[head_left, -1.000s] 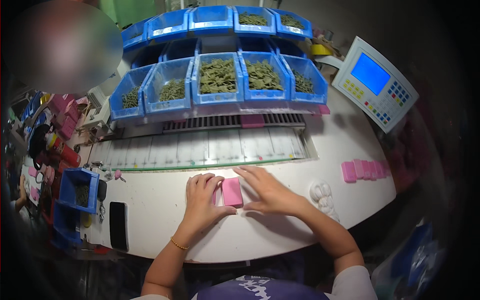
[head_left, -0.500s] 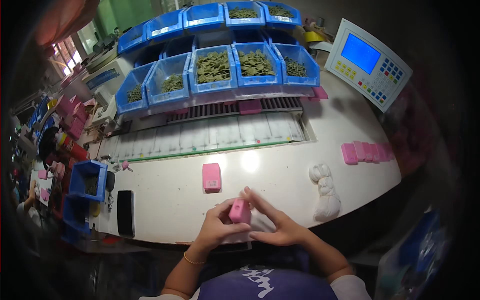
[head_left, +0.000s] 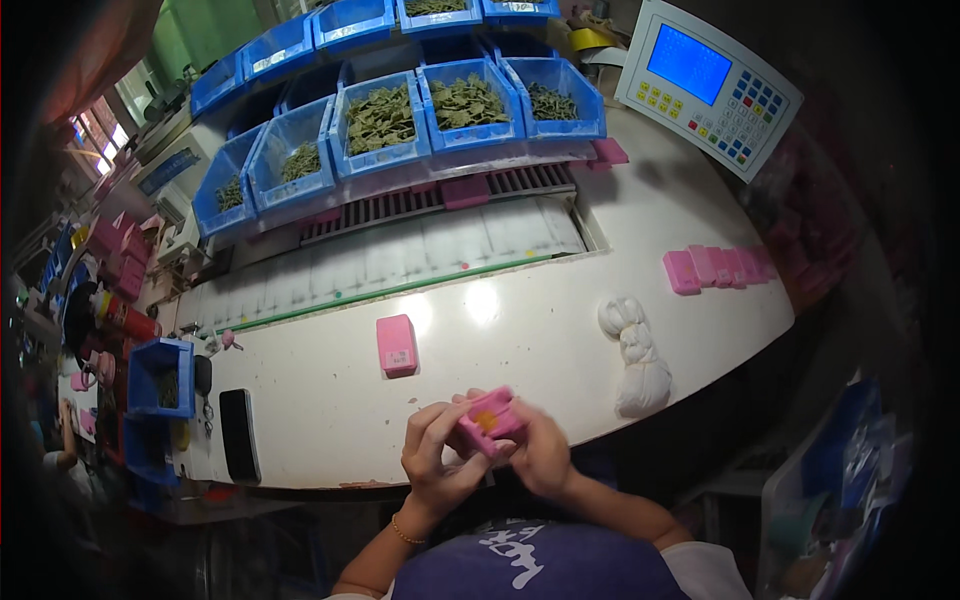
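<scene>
Just past the table's near edge, I hold a pink rubber mould (head_left: 488,416) between both hands. It is parted, and a yellow-orange patch shows inside. My left hand (head_left: 432,455) grips its left side, the thumb near the bottom and fingers bent around it. On the opposite side, my right hand (head_left: 545,455) is closed on the mould, its fingers slightly blurred and partly hidden. A second pink mould (head_left: 396,340) with a small white label lies beyond my hands on the white table (head_left: 320,390).
A white knotted cloth bundle (head_left: 642,365) lies to the right, before a row of pink moulds (head_left: 690,271). A phone (head_left: 239,435) is on the left. Blue bins (head_left: 380,150) of green pieces stand behind a lit glass panel (head_left: 400,255); a keypad console (head_left: 708,90) is at the upper right.
The mould was a closed block in my left hand, with my right hand apart from it. Now it is parted and my right hand grips it too. The whole view has shifted slightly.
</scene>
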`<act>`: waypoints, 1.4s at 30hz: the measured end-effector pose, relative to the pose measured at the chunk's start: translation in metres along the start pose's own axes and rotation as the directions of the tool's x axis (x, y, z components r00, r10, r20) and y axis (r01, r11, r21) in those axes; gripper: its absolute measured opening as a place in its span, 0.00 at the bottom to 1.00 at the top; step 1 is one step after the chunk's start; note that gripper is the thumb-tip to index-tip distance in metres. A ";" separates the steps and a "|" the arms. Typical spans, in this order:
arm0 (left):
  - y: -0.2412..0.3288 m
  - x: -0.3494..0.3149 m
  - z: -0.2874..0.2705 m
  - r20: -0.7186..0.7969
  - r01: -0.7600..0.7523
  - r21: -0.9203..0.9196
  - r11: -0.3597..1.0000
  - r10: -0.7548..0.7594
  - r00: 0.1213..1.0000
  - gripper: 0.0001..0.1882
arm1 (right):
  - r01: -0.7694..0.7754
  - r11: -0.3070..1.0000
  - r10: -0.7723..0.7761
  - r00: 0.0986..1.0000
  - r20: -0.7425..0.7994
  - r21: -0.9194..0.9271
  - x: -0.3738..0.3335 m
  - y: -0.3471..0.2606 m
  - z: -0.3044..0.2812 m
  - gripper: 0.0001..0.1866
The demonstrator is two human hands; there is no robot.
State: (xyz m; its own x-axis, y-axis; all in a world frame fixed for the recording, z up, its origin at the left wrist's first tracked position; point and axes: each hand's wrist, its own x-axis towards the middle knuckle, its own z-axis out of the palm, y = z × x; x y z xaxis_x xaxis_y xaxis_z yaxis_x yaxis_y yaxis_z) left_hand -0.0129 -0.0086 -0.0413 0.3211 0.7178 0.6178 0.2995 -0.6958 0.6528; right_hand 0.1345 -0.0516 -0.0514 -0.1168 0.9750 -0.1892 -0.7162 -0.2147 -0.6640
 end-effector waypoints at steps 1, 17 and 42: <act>-0.002 -0.003 0.001 0.008 0.051 -0.089 0.995 -0.051 0.999 0.31 | -0.016 0.979 0.027 0.998 -0.055 0.203 0.005 -0.002 -0.006 0.28; -0.026 0.009 -0.002 0.308 0.639 -0.764 0.093 -0.817 0.488 0.29 | 0.257 0.323 -0.134 0.965 0.225 -0.911 -0.021 -0.016 0.028 0.35; -0.031 0.026 -0.003 0.423 0.780 -0.603 0.171 -0.760 0.493 0.33 | -0.139 -0.402 -0.623 0.766 0.159 -0.905 -0.029 -0.105 -0.057 0.28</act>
State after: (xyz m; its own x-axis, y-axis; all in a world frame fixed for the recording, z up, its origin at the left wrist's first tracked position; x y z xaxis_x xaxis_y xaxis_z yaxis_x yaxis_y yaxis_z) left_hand -0.0168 0.0315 -0.0443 0.3109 0.8725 -0.3770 -0.2399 0.4558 0.8571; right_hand 0.2522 -0.0611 -0.0172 0.2478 0.8894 0.3841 0.9268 -0.1022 -0.3613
